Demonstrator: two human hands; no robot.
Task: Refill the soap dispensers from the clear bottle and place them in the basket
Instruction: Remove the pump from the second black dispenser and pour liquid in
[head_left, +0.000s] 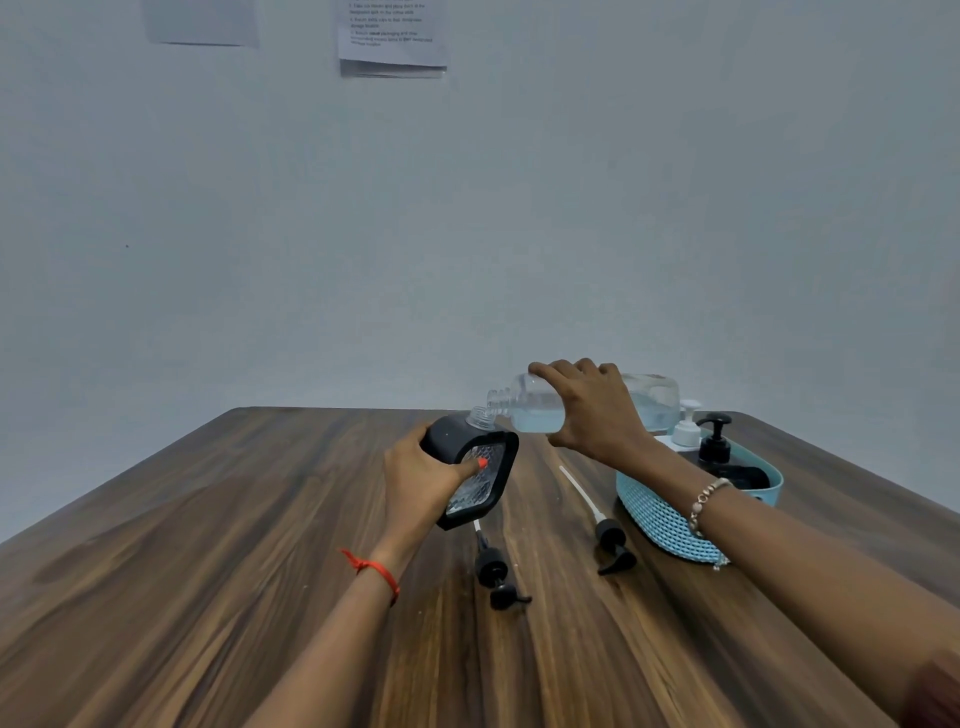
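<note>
On table (260, 571), two pump heads (498, 574).

Both arms reach in from the bottom edge, forearms bare and angled toward the middle. The left hand (421, 480) is wrapped around the side of a black, flat-sided soap dispenser with a clear textured window (470, 467), thumb laid across the front, red-painted nail showing; it's tipped back a bit. A thin red thread bracelet (376, 571) sits on that wrist. The right hand (592, 410) is up higher, palm down, fingers curled over the top of a clear plastic bottle (524, 402) held nearly sideways, thumb underneath. A beaded bracelet (704, 506) hangs on the right wrist.
</note>
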